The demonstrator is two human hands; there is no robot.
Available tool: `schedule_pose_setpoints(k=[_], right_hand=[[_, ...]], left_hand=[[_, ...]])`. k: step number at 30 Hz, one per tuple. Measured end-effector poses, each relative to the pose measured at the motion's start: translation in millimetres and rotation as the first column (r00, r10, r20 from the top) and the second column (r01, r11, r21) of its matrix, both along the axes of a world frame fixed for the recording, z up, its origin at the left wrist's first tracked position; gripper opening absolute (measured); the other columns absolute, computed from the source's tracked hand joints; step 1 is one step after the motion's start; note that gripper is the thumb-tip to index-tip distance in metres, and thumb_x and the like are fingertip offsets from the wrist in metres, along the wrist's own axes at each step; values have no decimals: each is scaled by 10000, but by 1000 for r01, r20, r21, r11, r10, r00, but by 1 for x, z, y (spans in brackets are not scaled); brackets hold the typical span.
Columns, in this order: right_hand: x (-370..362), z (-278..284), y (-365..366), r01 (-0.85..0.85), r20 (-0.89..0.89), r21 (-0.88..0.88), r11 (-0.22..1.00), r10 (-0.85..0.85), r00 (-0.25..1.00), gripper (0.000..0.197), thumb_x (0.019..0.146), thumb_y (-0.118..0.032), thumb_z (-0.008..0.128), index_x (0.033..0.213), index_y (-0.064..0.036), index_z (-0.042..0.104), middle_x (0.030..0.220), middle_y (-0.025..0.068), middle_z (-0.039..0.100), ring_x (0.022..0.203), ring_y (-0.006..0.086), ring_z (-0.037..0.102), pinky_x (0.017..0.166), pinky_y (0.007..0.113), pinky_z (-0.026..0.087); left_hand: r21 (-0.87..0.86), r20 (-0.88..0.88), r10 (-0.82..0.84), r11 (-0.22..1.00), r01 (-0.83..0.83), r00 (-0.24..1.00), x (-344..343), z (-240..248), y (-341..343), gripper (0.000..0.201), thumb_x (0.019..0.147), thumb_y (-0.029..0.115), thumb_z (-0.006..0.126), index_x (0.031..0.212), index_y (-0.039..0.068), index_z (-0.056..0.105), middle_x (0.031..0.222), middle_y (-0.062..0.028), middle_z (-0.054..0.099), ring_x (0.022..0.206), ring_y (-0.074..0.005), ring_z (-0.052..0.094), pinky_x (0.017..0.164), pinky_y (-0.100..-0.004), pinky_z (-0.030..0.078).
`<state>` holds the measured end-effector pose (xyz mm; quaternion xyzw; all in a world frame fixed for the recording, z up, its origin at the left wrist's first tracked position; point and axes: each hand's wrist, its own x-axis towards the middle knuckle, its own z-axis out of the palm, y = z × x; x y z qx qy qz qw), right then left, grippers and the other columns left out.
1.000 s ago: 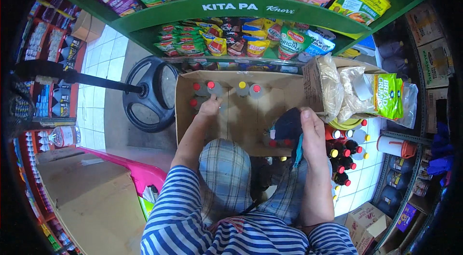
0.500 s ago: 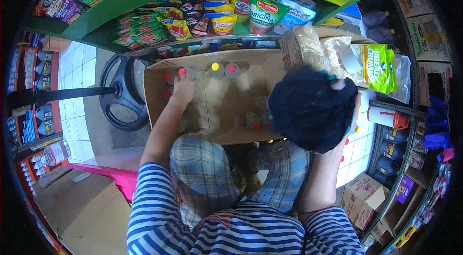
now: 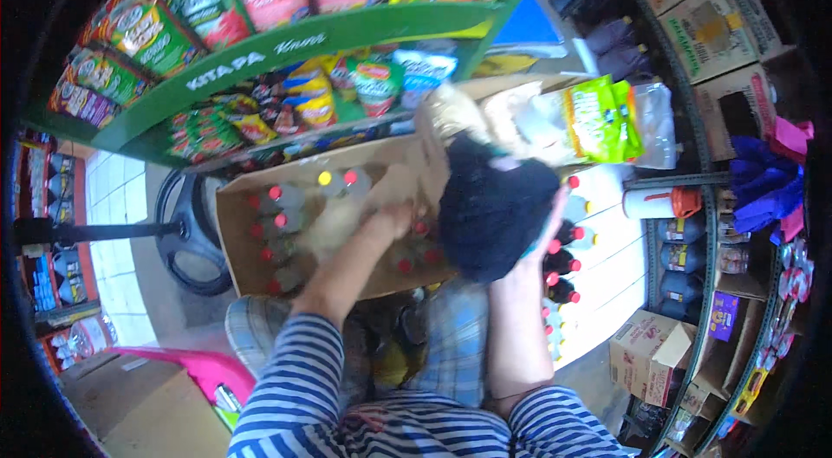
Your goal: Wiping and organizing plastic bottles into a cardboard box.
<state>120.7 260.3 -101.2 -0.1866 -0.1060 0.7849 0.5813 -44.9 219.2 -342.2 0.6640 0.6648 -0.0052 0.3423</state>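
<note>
A long cardboard box (image 3: pixel 230 228) lies in front of my knees, holding several clear bottles with red caps and one with a yellow cap (image 3: pixel 325 178). My left hand (image 3: pixel 399 217) reaches into its right half, beside a red-capped bottle (image 3: pixel 419 228). Its fingers are smeared by motion, so whether they touch the bottle cannot be seen. My right hand (image 3: pixel 553 220) grips a bunched dark cloth (image 3: pixel 490 211) above the box's right end. The cloth hides most of that hand and part of the box; a fingertip shows at its upper edge.
A green shelf (image 3: pixel 347 32) of sauce pouches stands beyond the box. Bread-crumb packs (image 3: pixel 598 122) lie at its far right. Dark red-capped bottles (image 3: pixel 562 262) stand on white floor tiles to the right. A black steering wheel (image 3: pixel 186 233) is at left, a carton (image 3: pixel 650 354) at lower right.
My left hand has left a red-capped bottle at the box's left end and moved to the right-hand bottles. The view has turned right; the cloth stays in my right hand.
</note>
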Motion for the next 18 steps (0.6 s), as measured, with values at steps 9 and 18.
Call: schedule_pose_setpoints(k=[9, 18], right_hand=[[-24, 20, -7, -40, -41, -246, 969, 30, 999, 573, 836, -599, 386, 999, -70, 532, 969, 109, 581, 935, 275, 553, 881, 416, 430], [-35, -15, -6, -45, -17, -177, 983, 43, 999, 674, 847, -631, 271, 1115, -46, 470, 1043, 151, 560, 989, 314, 541, 917, 448, 409]], left_hand=[[-92, 5, 301, 950, -300, 954, 7, -10, -61, 227, 816, 219, 508, 975, 74, 582, 939, -155, 628, 883, -337, 601, 753, -424, 480], [383, 126, 395, 827, -412, 910, -40, 192, -87, 385, 698, 298, 668, 1030, 119, 588, 860, -166, 634, 764, -330, 617, 677, -417, 487]])
